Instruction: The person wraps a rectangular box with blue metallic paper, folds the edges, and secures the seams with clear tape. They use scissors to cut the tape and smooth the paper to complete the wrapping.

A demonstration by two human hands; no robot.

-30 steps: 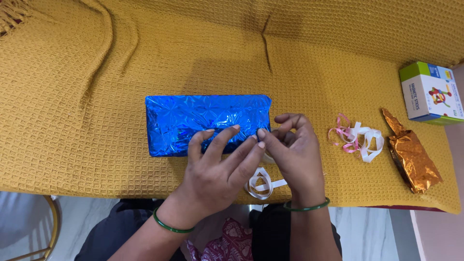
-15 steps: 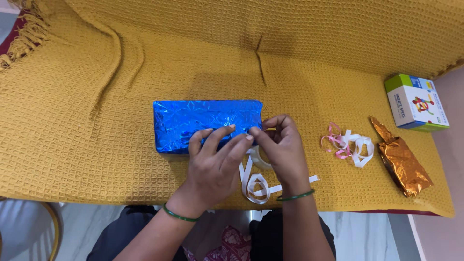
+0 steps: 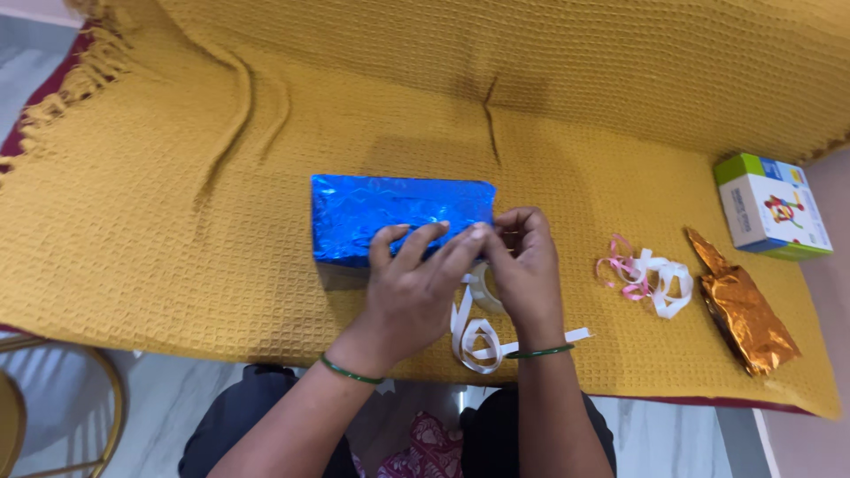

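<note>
A box wrapped in shiny blue foil [image 3: 390, 212] lies on the mustard waffle-weave blanket [image 3: 177, 265]. My left hand [image 3: 412, 292] rests flat on the box's near edge with its fingers spread and holds nothing. My right hand [image 3: 522, 265] is curled at the box's near right corner, its fingertips meeting those of the left hand. A clear tape roll [image 3: 482, 285] shows between the two hands, under the right thumb. Loops of white ribbon [image 3: 478, 341] lie on the blanket just below the hands.
A tangle of pink and white ribbon [image 3: 646, 276] lies to the right, beside a crumpled copper foil bag [image 3: 744, 305]. A white, green and blue carton [image 3: 772, 208] stands at the far right. The blanket's near edge hangs over my knees; a gold chair frame [image 3: 53, 389] stands at the lower left.
The view has shifted, so the box now sits nearer the middle. Both hands stay at the box's near right corner, and the ribbon loops show more fully below them.
</note>
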